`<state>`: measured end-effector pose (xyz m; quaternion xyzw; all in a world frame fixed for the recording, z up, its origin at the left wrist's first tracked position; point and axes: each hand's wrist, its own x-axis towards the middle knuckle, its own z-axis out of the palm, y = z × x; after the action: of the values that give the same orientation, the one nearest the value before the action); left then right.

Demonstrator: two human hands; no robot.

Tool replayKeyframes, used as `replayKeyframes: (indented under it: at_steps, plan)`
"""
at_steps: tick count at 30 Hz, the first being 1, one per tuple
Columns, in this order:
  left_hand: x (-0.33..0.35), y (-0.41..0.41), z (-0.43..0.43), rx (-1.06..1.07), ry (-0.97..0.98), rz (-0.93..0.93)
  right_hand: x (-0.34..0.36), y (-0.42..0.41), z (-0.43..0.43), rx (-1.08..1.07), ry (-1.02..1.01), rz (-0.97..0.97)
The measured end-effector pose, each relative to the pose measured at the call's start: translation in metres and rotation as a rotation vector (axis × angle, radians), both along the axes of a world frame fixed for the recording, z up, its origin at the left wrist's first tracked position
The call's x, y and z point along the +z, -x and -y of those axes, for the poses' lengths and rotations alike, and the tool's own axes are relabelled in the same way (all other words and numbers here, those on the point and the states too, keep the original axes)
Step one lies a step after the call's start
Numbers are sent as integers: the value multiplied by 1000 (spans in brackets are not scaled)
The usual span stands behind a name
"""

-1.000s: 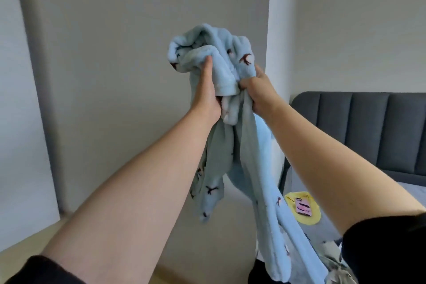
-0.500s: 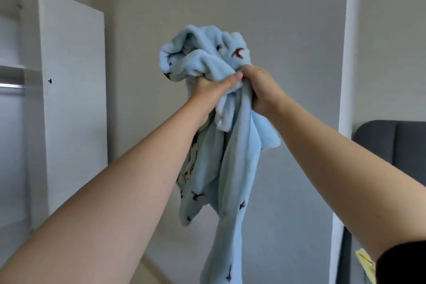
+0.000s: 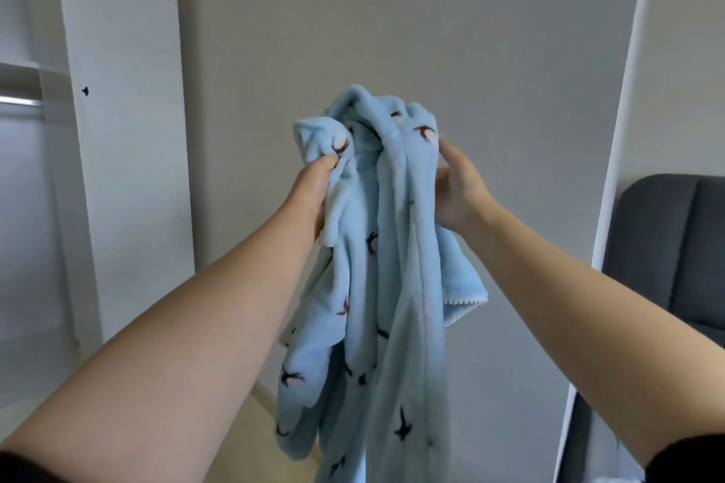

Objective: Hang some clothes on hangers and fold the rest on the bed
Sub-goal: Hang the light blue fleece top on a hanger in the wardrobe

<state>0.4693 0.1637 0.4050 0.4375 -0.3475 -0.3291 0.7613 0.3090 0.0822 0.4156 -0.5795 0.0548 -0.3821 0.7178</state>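
While the blue fleece garment [image 3: 392, 247] hangs between both raised hands, long axis vertical, the left hand [image 3: 310, 192] grips its bunched top-left fold; the right hand [image 3: 457, 188] clasps the top-right edge; hands apart, level, equally near.

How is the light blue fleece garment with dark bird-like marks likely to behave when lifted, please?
Probably very floppy: the light blue fleece garment hangs in limp folds below the left hand and right hand. Its plush nap should resist slipping. It seems light for its bulk, as two bunched handfuls carry it.
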Motion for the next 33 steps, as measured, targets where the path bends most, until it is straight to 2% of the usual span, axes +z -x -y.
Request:
replayKeyframes:
  at_steps: [2, 4, 7, 8, 10, 13, 15, 17, 21, 23, 25, 27, 29, 30, 33]
  plan:
    - [-5, 6, 3, -5, -8, -45, -8, -1, 3, -9, 4, -38]
    - [-9, 8, 6, 33, -55, 4, -13, -2, 5, -67, 23, -192]
    - [-15, 1, 10, -10, -72, 51, -18, 4, 13, -348, 55, -317]
    - [-16, -4, 10, 64, -97, 101, -17, 9, 18, -509, 79, -320]
    - [-19, -23, 7, 362, -142, 281, -13, 27, 34, -849, 210, -350]
    - [-28, -56, -6, 647, -165, 536, -10, 61, 60, -1105, 414, -448]
    - [-36, -73, -10, 743, -230, 606, -16, 75, 69, -1158, 497, -587]
    - [-44, -78, -10, 771, -314, 711, -24, 78, 73, -1197, 510, -619]
    - [-57, -72, -5, 605, -593, 1364, -29, 70, 65, -1104, 350, -436]
    - [-64, -68, -3, 574, -715, 1510, -26, 65, 61, -1082, 311, -381]
    - [-70, -64, 2, 670, -815, 1444, -20, 59, 56, -1080, 255, -318]
    - [-75, -59, 6, 811, -856, 1250, -14, 54, 52, -1052, 171, -238]
    - [-77, -43, 13, 827, -731, 1180, -8, 50, 46, -1019, 96, -159]
    - [-77, -28, 20, 713, -573, 1186, -7, 46, 42, -996, 71, -122]
    - [-77, 37, 33, 46, -74, 1026, -5, 26, 24, -863, 62, -83]
